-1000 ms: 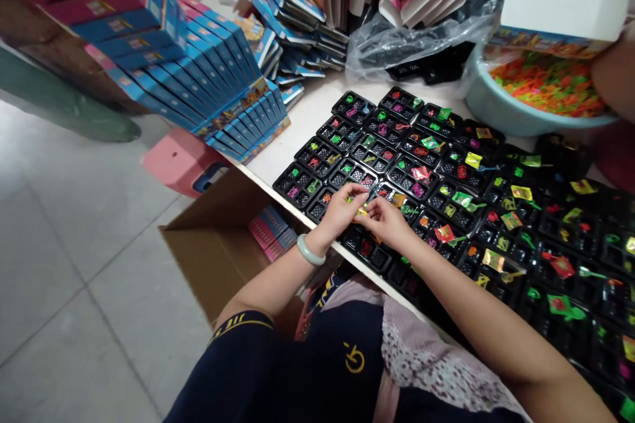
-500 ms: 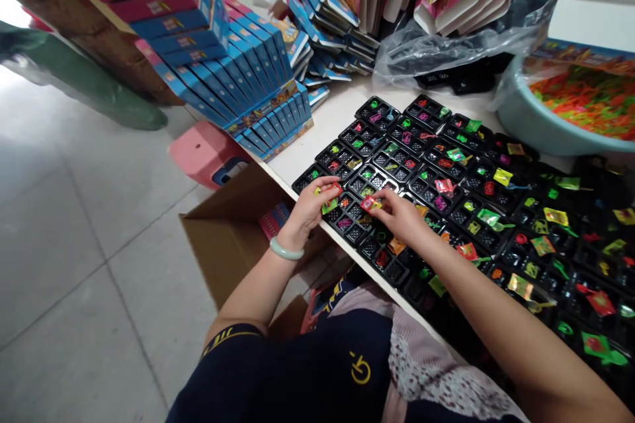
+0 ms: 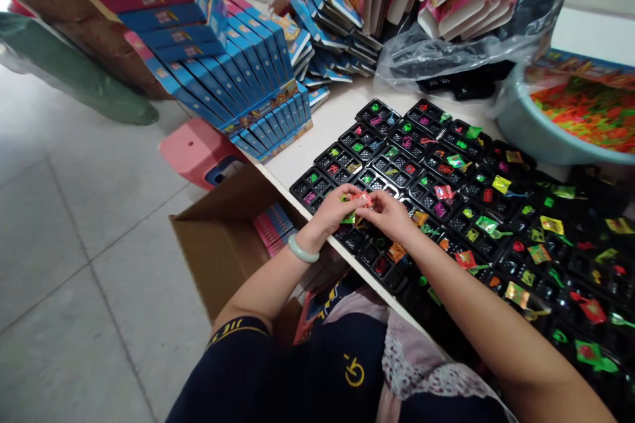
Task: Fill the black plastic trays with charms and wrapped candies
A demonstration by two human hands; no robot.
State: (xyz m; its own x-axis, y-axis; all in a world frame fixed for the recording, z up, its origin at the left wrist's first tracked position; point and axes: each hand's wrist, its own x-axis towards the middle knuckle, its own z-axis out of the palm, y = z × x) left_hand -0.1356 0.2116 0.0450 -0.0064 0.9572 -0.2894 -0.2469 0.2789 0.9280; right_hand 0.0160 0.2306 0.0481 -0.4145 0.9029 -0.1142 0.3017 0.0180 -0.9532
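My left hand [image 3: 336,211] and my right hand [image 3: 389,213] meet over the near edge of the table. Between their fingertips is a small red packet [image 3: 364,199], pinched from both sides. A green packet [image 3: 348,217] also shows under the fingers of my left hand. Below and around both hands lie black compartment trays [image 3: 384,160], set in rows side by side. Their compartments hold small coloured plastic pieces, and on many trays lies a shiny packet, such as the red packet [image 3: 444,192] to the right.
A light blue basin [image 3: 516,120] of orange and green pieces stands at the back right. Blue boxes [image 3: 218,89] are stacked at the left. Below the table edge sits an open carton [image 3: 198,258], beside a pink stool [image 3: 186,152]. Clear plastic [image 3: 411,59] lies behind the trays.
My left hand has moved right to meet my right hand. The hands were apart, each with a red packet at its fingertips; now they are together at a red packet.
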